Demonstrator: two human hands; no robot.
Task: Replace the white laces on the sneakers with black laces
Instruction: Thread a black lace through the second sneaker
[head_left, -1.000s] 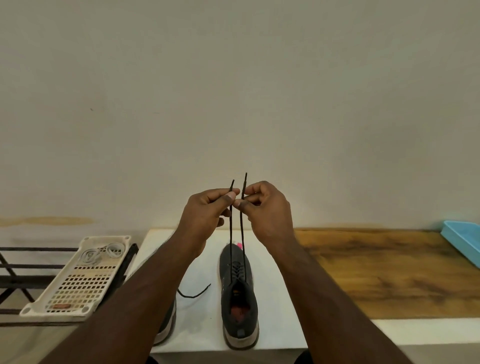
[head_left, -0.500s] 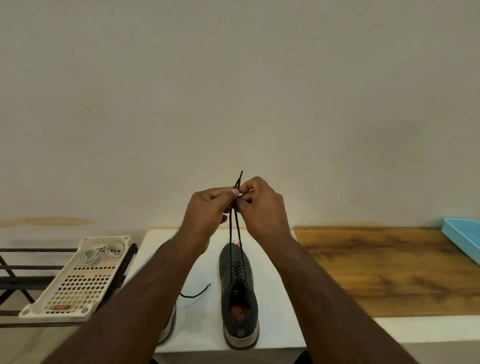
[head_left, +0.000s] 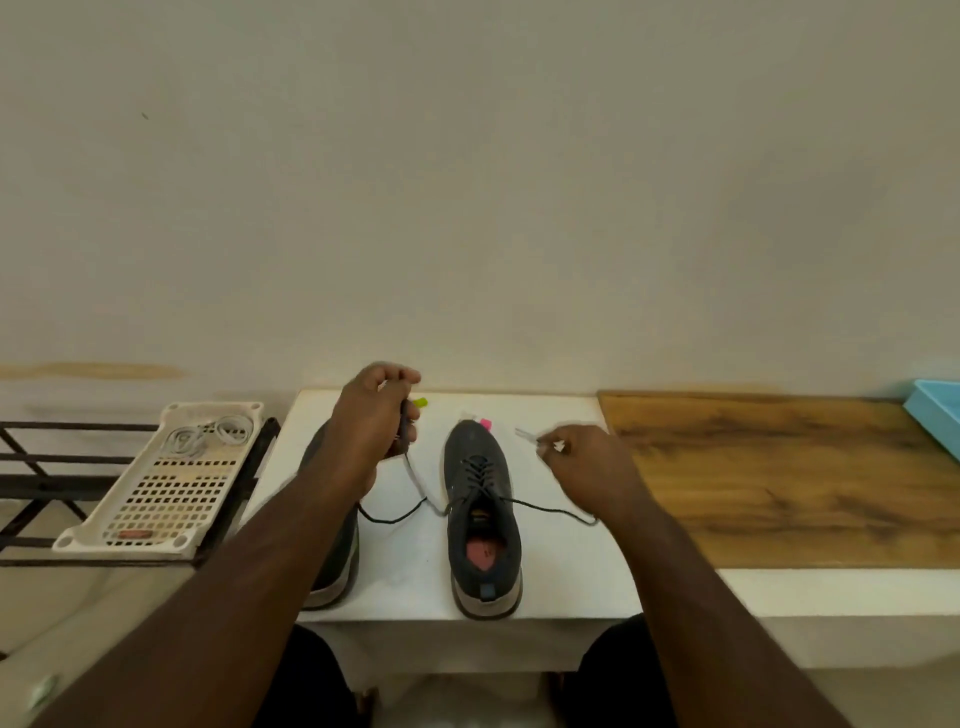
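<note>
Both hands' (head_left: 376, 415) grip pinched on black lace (head_left: 550, 506) ends

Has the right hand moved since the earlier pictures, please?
Yes. The right hand has dropped and swung right, from above the dark grey sneaker towards the brown wooden board.
</note>
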